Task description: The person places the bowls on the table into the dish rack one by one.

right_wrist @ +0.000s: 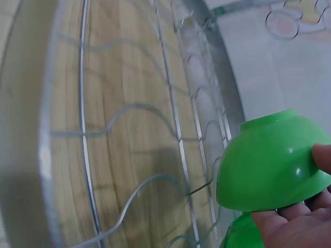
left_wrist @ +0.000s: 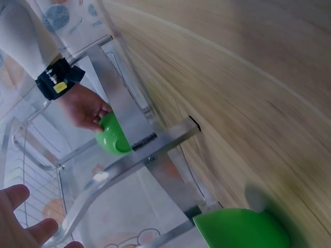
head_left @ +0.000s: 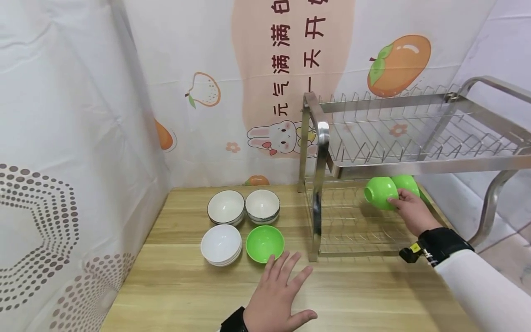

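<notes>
At the frame's right, the right hand (head_left: 414, 213) pinches a green bowl (head_left: 380, 192) inside the rack (head_left: 431, 165); it could slip if it knocks the second bowl (head_left: 408, 183). The left hand (head_left: 275, 295), bottom centre, is spread, empty.

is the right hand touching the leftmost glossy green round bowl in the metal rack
Touching. The right wrist view shows the right hand gripping the glossy green bowl, thumb against its outside, fingers at the rim.

The brown wooden table (head_left: 178, 286) carries dark-rimmed white bowls (head_left: 226, 206), plain white bowls (head_left: 221, 243), a round green bowl (head_left: 264, 243) and a silvery metal rack (head_left: 317, 198).
</notes>
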A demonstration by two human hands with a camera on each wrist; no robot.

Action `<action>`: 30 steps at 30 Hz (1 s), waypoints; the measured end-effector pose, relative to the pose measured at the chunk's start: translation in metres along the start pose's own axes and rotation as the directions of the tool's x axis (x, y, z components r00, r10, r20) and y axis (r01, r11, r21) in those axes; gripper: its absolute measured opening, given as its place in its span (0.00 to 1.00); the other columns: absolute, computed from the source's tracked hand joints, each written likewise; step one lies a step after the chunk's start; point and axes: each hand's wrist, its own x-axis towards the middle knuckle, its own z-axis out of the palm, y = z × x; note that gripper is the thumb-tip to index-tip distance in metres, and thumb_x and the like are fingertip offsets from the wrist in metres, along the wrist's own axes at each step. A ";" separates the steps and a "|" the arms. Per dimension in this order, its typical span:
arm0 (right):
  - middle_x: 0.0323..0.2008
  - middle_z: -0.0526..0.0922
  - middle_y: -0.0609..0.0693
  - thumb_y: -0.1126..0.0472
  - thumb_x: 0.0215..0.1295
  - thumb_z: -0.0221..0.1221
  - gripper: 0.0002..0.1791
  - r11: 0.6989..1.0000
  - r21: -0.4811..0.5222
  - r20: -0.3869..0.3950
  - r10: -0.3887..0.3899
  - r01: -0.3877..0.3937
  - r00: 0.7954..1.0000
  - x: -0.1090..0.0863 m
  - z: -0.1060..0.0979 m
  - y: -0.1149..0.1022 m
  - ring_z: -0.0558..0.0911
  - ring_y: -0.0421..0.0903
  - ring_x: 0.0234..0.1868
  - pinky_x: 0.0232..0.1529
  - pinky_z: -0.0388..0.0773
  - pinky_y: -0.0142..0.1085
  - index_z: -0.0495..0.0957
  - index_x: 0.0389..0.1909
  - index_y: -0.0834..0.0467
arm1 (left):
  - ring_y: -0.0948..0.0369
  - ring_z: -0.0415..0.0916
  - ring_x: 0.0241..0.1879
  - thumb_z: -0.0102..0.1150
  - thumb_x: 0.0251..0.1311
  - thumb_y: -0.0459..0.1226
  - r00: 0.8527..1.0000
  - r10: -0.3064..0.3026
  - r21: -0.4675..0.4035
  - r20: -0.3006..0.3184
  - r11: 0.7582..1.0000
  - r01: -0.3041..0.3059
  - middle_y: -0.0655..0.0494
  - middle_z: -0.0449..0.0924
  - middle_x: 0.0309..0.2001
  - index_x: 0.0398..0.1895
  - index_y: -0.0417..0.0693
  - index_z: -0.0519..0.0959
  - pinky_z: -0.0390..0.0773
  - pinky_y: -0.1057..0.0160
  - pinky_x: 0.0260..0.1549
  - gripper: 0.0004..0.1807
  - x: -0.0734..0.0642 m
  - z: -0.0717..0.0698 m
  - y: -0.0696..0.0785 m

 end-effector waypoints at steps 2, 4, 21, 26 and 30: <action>0.61 0.62 0.65 0.56 0.79 0.41 0.32 1.000 -0.005 -0.012 0.008 -0.008 1.000 0.005 -0.002 0.005 0.69 0.31 0.46 0.45 0.73 0.23 0.48 0.68 0.78 | 0.50 0.39 0.70 0.50 0.53 0.70 1.000 -0.011 0.000 0.005 1.000 0.011 0.48 0.50 0.73 0.72 0.58 0.61 0.52 0.42 0.65 0.46 -0.001 0.001 -0.001; 0.60 0.63 0.64 0.57 0.78 0.41 0.32 1.000 -0.017 -0.025 0.014 -0.015 1.000 0.009 -0.003 0.008 0.69 0.33 0.46 0.44 0.73 0.23 0.48 0.68 0.78 | 0.49 0.41 0.70 0.51 0.52 0.70 1.000 -0.019 -0.003 0.001 1.000 0.019 0.47 0.51 0.72 0.72 0.58 0.61 0.52 0.42 0.64 0.46 -0.002 0.001 -0.003; 0.67 0.51 0.77 0.57 0.79 0.36 0.32 0.998 -0.047 0.008 0.032 -0.031 0.999 0.030 0.004 0.013 0.55 0.67 0.63 0.63 0.56 0.64 0.43 0.68 0.80 | 0.51 0.42 0.70 0.48 0.56 0.70 0.997 -0.077 -0.007 0.025 0.997 0.077 0.49 0.50 0.73 0.72 0.59 0.60 0.54 0.44 0.64 0.45 -0.006 0.002 -0.006; 0.68 0.46 0.78 0.56 0.79 0.37 0.34 0.998 -0.059 -0.006 0.036 -0.036 0.999 0.034 0.004 0.014 0.51 0.70 0.65 0.63 0.53 0.66 0.41 0.69 0.80 | 0.50 0.44 0.70 0.50 0.55 0.69 0.996 -0.084 -0.020 0.031 0.996 0.085 0.50 0.50 0.73 0.72 0.59 0.60 0.55 0.44 0.65 0.45 -0.006 0.002 -0.006; 0.68 0.48 0.77 0.55 0.79 0.36 0.34 0.997 -0.065 -0.010 0.040 -0.041 0.999 0.036 0.003 0.015 0.51 0.69 0.64 0.63 0.53 0.66 0.43 0.69 0.80 | 0.50 0.44 0.70 0.51 0.54 0.69 0.996 -0.083 -0.019 0.028 0.996 0.084 0.50 0.50 0.73 0.72 0.59 0.61 0.56 0.44 0.64 0.45 -0.006 0.003 -0.005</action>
